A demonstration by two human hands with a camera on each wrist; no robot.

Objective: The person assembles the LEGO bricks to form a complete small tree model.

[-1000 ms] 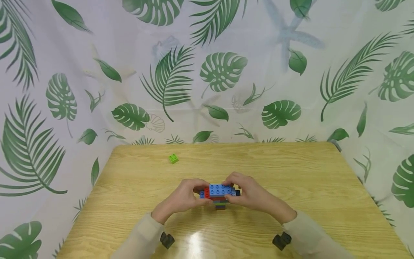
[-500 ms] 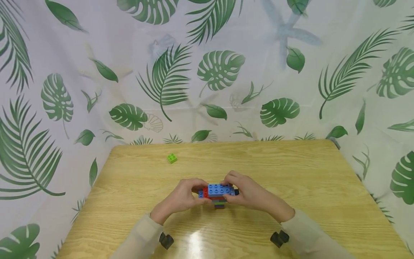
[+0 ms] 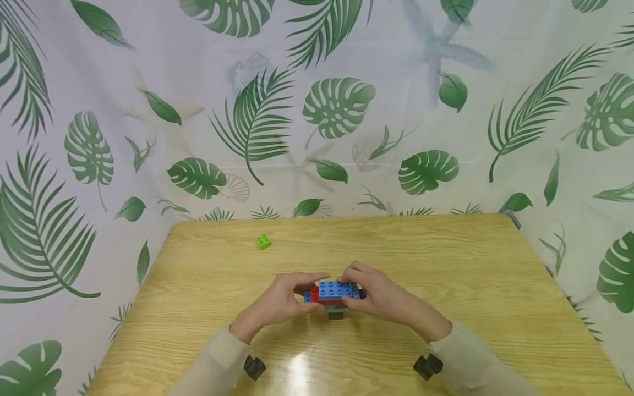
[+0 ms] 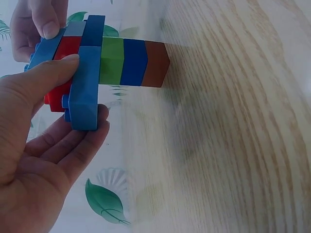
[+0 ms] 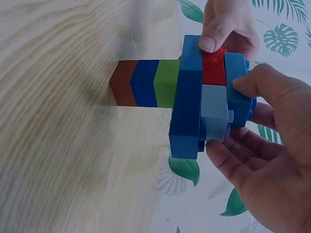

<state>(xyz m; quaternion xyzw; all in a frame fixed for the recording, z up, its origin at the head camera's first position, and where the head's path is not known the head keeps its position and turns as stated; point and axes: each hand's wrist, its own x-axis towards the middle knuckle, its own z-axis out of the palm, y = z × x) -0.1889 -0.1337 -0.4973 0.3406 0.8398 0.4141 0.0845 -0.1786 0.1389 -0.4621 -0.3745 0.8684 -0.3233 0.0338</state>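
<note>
A stack of toy building bricks stands on the table between the two hands. From the bottom, brown, dark blue and green bricks make a narrow column under a wider blue layer. Above that come a red brick and a light blue one, with a blue eight-stud brick on top. My left hand holds the stack's left side, thumb in front, fingers behind. On the right, my right hand pinches the top blue brick, its thumb pressed to the near side.
A loose lime-green four-stud brick lies toward the back left of the wooden table. Behind the table hangs a white cloth printed with leaves. Dark devices show beside both sleeves.
The left forefinger has stretched farther along the back of the stack. Both hands otherwise stay in place on the bricks, and the head view has shifted slightly.
</note>
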